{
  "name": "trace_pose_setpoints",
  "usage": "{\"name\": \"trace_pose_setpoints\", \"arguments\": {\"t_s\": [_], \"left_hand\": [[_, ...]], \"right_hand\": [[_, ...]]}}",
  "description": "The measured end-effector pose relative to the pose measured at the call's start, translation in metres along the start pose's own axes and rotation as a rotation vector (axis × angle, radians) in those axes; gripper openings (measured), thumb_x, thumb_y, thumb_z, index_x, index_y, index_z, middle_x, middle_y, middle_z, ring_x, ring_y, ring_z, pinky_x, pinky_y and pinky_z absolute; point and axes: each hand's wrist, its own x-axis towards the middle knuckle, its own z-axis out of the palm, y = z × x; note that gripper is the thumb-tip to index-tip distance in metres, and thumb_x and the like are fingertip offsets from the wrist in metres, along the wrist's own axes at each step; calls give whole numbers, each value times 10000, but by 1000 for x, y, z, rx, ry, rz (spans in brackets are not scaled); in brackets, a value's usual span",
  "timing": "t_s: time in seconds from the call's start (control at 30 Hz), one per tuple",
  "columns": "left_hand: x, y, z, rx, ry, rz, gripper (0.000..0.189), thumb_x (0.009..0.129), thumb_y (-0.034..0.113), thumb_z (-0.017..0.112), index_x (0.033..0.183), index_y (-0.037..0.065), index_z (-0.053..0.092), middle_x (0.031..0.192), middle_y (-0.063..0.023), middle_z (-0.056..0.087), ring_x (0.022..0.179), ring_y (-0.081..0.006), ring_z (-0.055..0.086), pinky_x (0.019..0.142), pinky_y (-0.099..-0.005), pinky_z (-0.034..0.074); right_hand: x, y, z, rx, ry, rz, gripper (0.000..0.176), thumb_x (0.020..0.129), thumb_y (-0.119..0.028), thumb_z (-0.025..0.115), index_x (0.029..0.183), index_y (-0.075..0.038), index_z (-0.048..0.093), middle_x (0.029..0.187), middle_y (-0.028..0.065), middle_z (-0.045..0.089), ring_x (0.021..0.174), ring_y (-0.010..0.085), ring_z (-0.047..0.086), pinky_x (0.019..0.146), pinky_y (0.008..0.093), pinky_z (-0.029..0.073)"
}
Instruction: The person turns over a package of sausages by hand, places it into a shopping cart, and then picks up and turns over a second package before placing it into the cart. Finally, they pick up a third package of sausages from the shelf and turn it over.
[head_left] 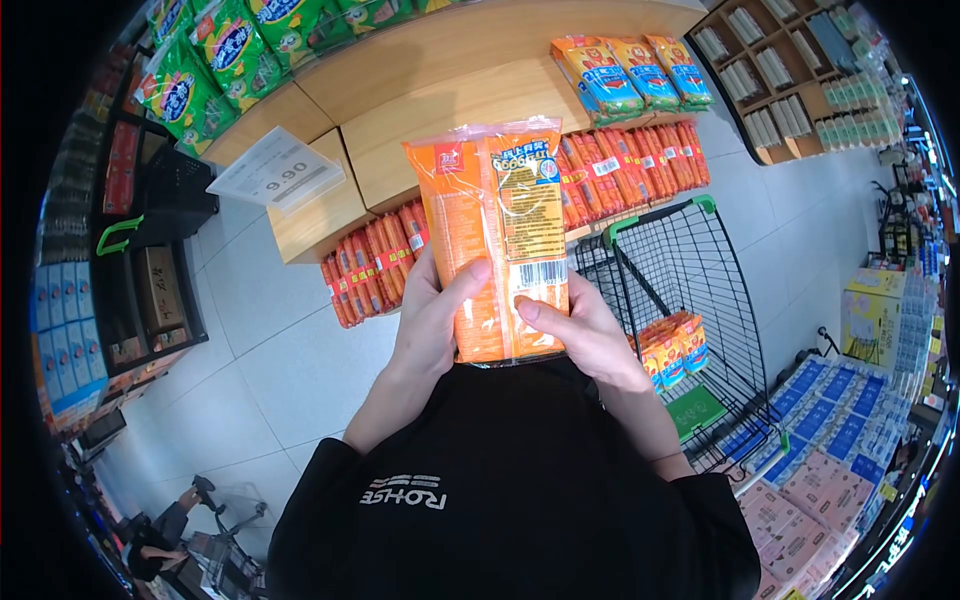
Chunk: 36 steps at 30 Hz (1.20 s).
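Note:
An orange plastic snack bag point(490, 220) is held upright in front of my chest, its printed back with a barcode turned toward me. My left hand point(445, 305) grips its left edge, thumb lying across the front. On the opposite edge, my right hand point(585, 325) is closed in the same way, thumb near the barcode. The other fingers of both hands are hidden behind the bag. Beyond it, a wooden display shelf point(430, 90) bears similar orange and blue bags point(600, 80) at its right end.
A shopping cart point(690, 260) stands at my right with orange and blue bags point(672, 350) inside. Red-orange packs point(375, 260) line the shelf's lower tier. A price sign point(278, 170) juts out at left. Green bags point(235, 50) sit higher up. A person point(155, 550) with a cart is at lower left.

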Motion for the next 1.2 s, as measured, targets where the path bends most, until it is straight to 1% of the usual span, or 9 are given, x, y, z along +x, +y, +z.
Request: {"name": "trace_pose_setpoints", "arguments": {"t_s": [0.27, 0.57, 0.67, 0.87, 0.97, 1.07, 1.2], "left_hand": [[0, -3, 2, 11, 2, -13, 424, 815, 83, 575, 1187, -9, 393, 1117, -104, 533, 996, -148, 538, 851, -299, 437], [-1, -3, 4, -11, 17, -3, 427, 827, 107, 574, 1195, -9, 389, 1116, -102, 535, 993, -151, 541, 850, -299, 441], [-2, -4, 2, -2, 15, -11, 410, 851, 122, 546, 1204, -6, 384, 1135, -104, 525, 1013, -152, 531, 862, -304, 435], [0, -7, -1, -86, 42, -44, 357, 916, 202, 420, 1210, 2, 386, 1186, -107, 488, 1081, -160, 487, 919, -312, 389], [3, -8, 1, -154, 60, -59, 359, 932, 234, 373, 1205, 2, 394, 1183, -98, 491, 1086, -158, 482, 934, -311, 374], [3, -8, 0, -196, 57, -68, 359, 941, 245, 341, 1194, -2, 407, 1180, -92, 491, 1089, -150, 472, 943, -309, 359], [4, -9, -1, -148, 85, -52, 361, 948, 250, 316, 1183, -5, 417, 1181, -90, 486, 1089, -145, 460, 949, -308, 344]], "right_hand": [[-3, 5, -5, -28, -8, -20, 457, 800, -64, 612, 1207, 15, 417, 1118, 68, 534, 1033, 124, 499, 894, 276, 403], [-3, 4, -6, 76, -20, 14, 465, 816, -67, 589, 1227, 19, 389, 1144, 67, 516, 1049, 127, 492, 910, 278, 391], [-4, 6, -7, 64, -25, 17, 466, 826, -77, 579, 1234, 23, 377, 1150, 68, 513, 1058, 125, 486, 916, 280, 386], [-4, 8, -10, 74, -27, 16, 454, 840, -89, 565, 1236, 25, 373, 1159, 68, 509, 1060, 118, 481, 919, 280, 381], [-4, 11, -12, 72, -14, 13, 442, 844, -91, 563, 1228, 28, 382, 1148, 65, 517, 1048, 114, 488, 912, 276, 385], [-4, 9, -12, 68, -5, 31, 435, 841, -96, 571, 1218, 30, 394, 1136, 64, 526, 1035, 111, 496, 904, 270, 391], [-3, 10, -13, 77, -3, 39, 433, 837, -99, 581, 1212, 27, 404, 1130, 61, 532, 1027, 107, 500, 897, 267, 396]]}}
